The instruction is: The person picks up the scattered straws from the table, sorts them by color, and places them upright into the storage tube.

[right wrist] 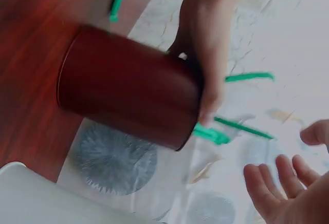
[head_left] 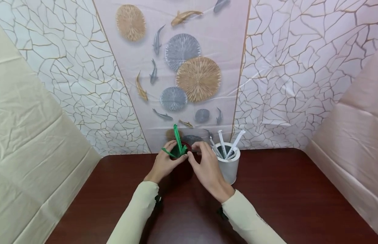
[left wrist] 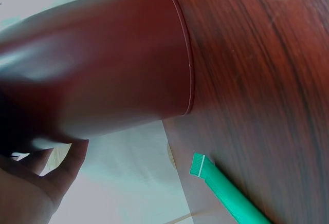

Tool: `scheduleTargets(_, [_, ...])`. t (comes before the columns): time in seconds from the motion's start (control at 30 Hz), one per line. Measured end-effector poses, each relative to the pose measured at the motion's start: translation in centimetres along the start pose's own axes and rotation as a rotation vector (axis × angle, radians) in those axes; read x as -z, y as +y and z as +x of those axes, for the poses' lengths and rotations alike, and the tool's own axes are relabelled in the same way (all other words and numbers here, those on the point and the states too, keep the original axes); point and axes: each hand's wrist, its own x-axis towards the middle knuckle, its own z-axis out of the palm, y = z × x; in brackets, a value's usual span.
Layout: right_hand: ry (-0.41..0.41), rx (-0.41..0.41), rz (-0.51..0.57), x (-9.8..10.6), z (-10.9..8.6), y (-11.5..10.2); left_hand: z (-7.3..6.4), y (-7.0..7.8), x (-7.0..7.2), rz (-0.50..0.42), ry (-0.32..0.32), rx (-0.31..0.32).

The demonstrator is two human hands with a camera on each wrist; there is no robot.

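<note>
My left hand (head_left: pixel 165 162) grips the dark red cylindrical cup (left wrist: pixel 118 54) near its rim, thumb on the near side and fingers round the far side. The cup stands upright on the table. Several slim green stick packets (head_left: pixel 178 138) poke out of its mouth, leaning different ways. At the cup's right side is my right hand (head_left: pixel 207 166), its fingers spread and loosely bent. Nothing lies between those fingers in the right wrist view, where they show apart from the cup. Another green stick packet (left wrist: pixel 226 190) lies on the tabletop left of the cup.
A white cup (head_left: pixel 229 169) holding several white stick packets (head_left: pixel 222 144) stands right of the red cup, close by my right hand. The dark reddish wood table (head_left: pixel 277 189) ends at a patterned cloth backdrop (head_left: pixel 198 79). Plain cloth hangs on both sides.
</note>
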Motion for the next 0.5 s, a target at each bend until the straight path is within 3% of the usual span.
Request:
scheduleTargets(0.1, [0.012,-0.02,0.092,0.2,-1.6,-1.0,0.0,0.0,0.3,0.0,-0.007,0.017])
scheduleTargets(0.27, [-0.074,-0.227,0.298,-0.9,-4.0,-1.4,0.0,0.0,0.7,-0.006,0.001,0.03])
scheduleTargets(0.37, [-0.08,-0.302,0.312,-2.0,-4.5,0.0,0.0,0.1,0.5,-0.011,-0.006,0.028])
scheduleTargets(0.5, [-0.103,-0.306,0.229,-3.4,-3.9,2.5,-0.2,0.3,0.2,-0.021,-0.026,0.031])
